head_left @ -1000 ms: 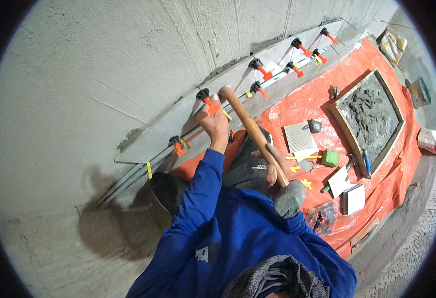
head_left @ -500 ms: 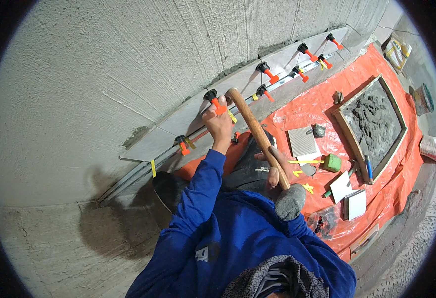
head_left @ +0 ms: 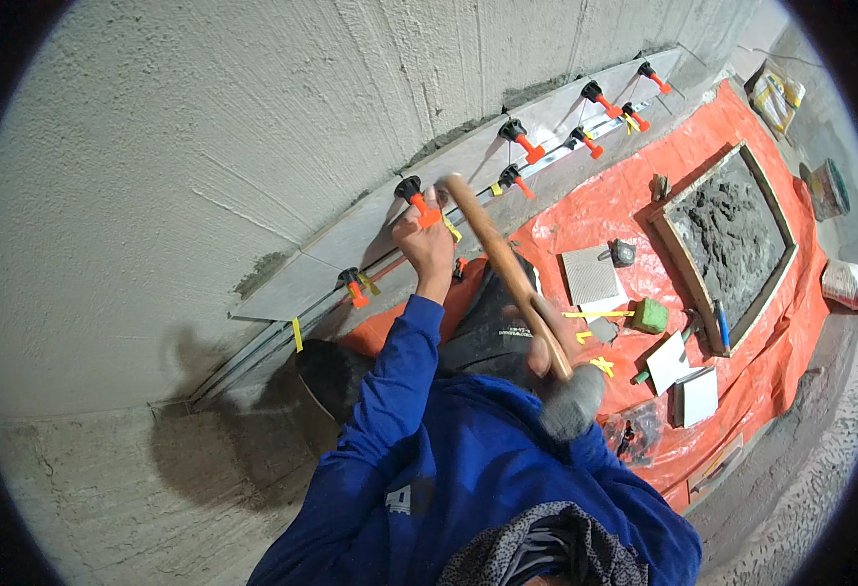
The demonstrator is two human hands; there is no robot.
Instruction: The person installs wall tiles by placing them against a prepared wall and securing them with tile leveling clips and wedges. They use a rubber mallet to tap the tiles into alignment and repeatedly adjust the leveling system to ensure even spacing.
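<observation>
A row of grey tiles [head_left: 287, 286] runs along the foot of the plastered wall, with several black and red tile levelling clips [head_left: 521, 145] standing out along its joints. My left hand [head_left: 427, 249] is closed at the red T-shaped handle of one levelling clip [head_left: 411, 191], against the tile face. My right hand [head_left: 546, 337], slightly blurred, grips a mallet [head_left: 495, 244] by its wooden handle close to the grey head [head_left: 573, 402]. The handle's free end points to the tile just right of my left fingers; whether it touches cannot be told.
An orange sheet [head_left: 595, 205] covers the floor to the right. On it lie a wooden-framed tray [head_left: 785, 266] of grey mortar, a green sponge [head_left: 650, 315], white tile pieces [head_left: 694, 397] and yellow strips. A metal rail [head_left: 263, 356] runs under the tiles. A bucket [head_left: 828, 188] stands far right.
The mallet has shifted slightly, its handle end a little left and its head now blurred. My left hand stays at the same clip. The whole view has moved slightly.
</observation>
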